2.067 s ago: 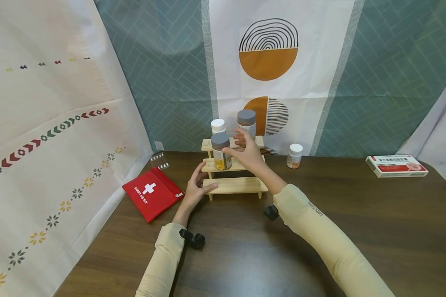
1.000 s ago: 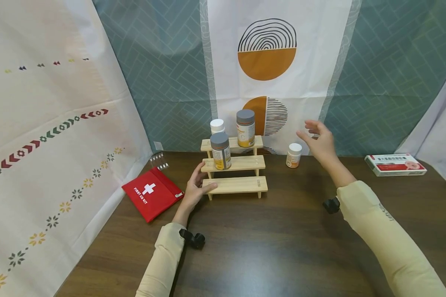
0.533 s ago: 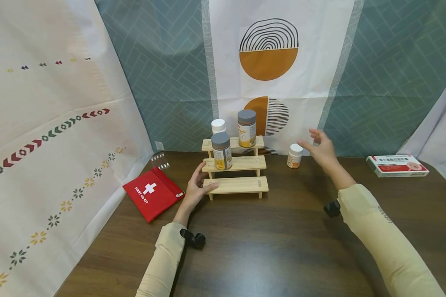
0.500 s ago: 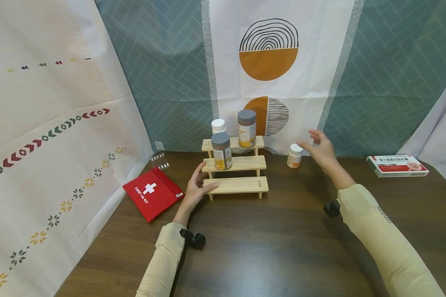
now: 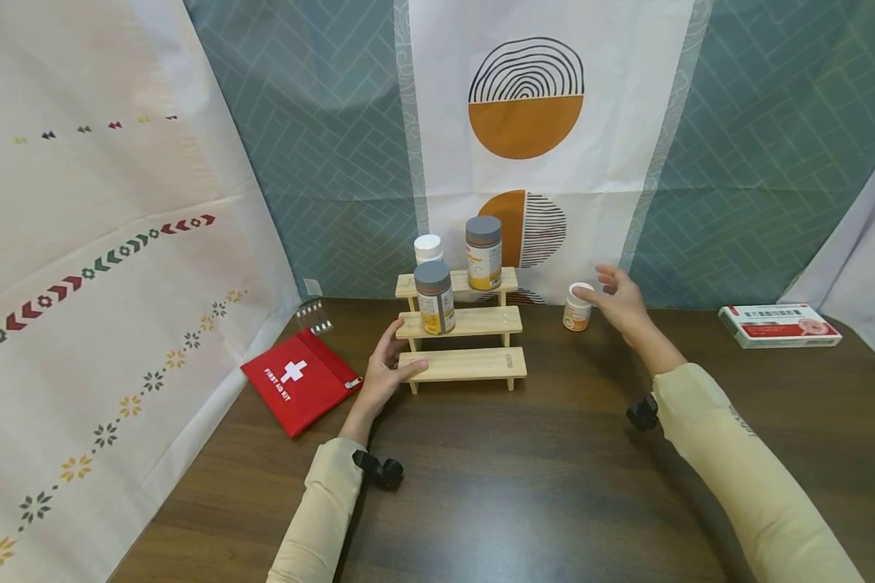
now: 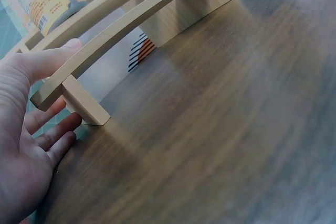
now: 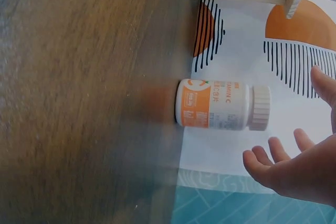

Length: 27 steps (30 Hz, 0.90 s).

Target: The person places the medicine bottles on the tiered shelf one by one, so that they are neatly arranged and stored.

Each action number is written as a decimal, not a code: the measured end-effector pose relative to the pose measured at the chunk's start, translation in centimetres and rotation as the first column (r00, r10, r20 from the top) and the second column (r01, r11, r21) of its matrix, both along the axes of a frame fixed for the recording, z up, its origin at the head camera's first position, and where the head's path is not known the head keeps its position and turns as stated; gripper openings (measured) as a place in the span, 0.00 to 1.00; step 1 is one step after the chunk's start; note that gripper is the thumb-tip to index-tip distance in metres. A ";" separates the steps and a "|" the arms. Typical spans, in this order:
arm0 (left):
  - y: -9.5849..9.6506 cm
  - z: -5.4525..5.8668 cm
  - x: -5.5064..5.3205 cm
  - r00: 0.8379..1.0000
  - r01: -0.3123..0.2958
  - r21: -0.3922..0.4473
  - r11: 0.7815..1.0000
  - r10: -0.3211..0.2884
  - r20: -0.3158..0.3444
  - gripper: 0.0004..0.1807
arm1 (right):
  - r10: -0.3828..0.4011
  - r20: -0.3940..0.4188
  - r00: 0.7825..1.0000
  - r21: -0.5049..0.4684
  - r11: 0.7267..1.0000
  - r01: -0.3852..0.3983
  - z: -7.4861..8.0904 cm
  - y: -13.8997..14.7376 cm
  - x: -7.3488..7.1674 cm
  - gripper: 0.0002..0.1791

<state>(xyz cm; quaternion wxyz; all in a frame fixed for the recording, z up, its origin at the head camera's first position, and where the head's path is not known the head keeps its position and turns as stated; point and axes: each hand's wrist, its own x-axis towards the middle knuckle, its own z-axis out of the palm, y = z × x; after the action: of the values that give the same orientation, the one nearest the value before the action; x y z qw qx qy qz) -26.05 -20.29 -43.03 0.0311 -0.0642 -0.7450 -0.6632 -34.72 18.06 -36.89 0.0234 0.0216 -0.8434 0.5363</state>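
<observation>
My left hand [image 5: 385, 374] holds the left end of a three-tier wooden stand [image 5: 474, 366]. In the left wrist view its thumb lies over the lowest step, the other fingers beside the leg. One grey-capped bottle [image 5: 436, 301] stands on the middle tier, another grey-capped bottle [image 5: 484, 255] on the top tier. Partly hidden behind them is a white-capped bottle [image 5: 428, 247]. Over to the right, my right hand [image 5: 620, 306] is beside a white vitamin C bottle [image 5: 577, 316], fingers spread around cap height. In the right wrist view this upright bottle [image 7: 215, 104] shows a gap to the hand [image 7: 304, 171].
A red first aid pouch [image 5: 299, 379] lies left of the stand, with a clear blister pack [image 5: 313, 316] behind it. Farther right is a red-and-white medicine box [image 5: 778, 325]. A patterned curtain [image 5: 335, 162] hangs along the back of the brown table [image 5: 496, 486].
My right hand has left the top-tier grey-capped bottle, moved right, then come down and closer to the vitamin C bottle. The left hand has stayed on the stand.
</observation>
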 end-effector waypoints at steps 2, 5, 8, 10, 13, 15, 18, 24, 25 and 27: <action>0.0 0.0 0.0 1.000 -0.003 -0.002 1.000 0.003 0.003 0.47 | 0.006 0.007 1.000 -0.010 1.000 -0.005 -0.2 -0.1 0.0 0.43; 0.0 0.0 0.1 1.000 -0.007 -0.011 1.000 0.007 0.007 0.47 | 0.015 0.016 1.000 -0.020 1.000 -0.015 -0.4 -0.3 -0.1 0.43; 0.0 0.0 0.1 1.000 -0.009 -0.016 1.000 0.009 0.009 0.47 | 0.025 0.016 1.000 -0.022 0.999 -0.025 -0.5 -0.5 -0.1 0.43; 0.0 0.0 0.0 1.000 -0.009 -0.018 1.000 0.009 0.008 0.47 | 0.027 0.013 1.000 -0.023 0.999 -0.027 -0.5 -0.6 -0.2 0.43; 0.0 0.0 0.0 1.000 -0.007 -0.011 1.000 0.007 0.006 0.47 | 0.030 0.011 0.999 -0.025 0.999 -0.030 -0.4 -0.8 -0.2 0.42; 0.0 0.0 -0.1 1.000 -0.005 -0.006 1.000 0.005 0.006 0.47 | 0.030 0.013 0.999 -0.028 0.999 -0.030 -0.5 -0.9 -0.3 0.42; 0.0 -0.1 -0.1 1.000 -0.003 0.000 1.000 0.003 0.008 0.47 | 0.032 0.016 0.999 -0.027 0.999 -0.032 -0.6 -0.9 -0.4 0.41; 0.0 0.0 -0.1 1.000 -0.001 -0.001 1.000 0.001 0.003 0.47 | 0.011 0.015 1.000 -0.023 1.000 -0.011 -0.9 -1.0 -0.7 0.39; 0.0 0.0 -0.1 1.000 0.000 -0.002 1.000 0.000 0.002 0.47 | 0.006 0.017 1.000 -0.026 1.000 -0.006 -0.9 -1.0 -0.8 0.39; 0.0 -0.1 -0.1 1.000 0.001 -0.001 1.000 -0.001 0.001 0.47 | -0.001 0.023 1.000 -0.041 0.999 0.002 -1.1 -0.9 -0.9 0.39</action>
<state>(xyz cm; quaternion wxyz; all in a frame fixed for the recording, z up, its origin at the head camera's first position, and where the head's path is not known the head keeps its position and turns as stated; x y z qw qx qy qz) -26.17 -20.31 -43.11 0.0304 -0.0643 -0.7453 -0.6629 -35.63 17.12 -37.97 0.0147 0.0142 -0.8325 0.5536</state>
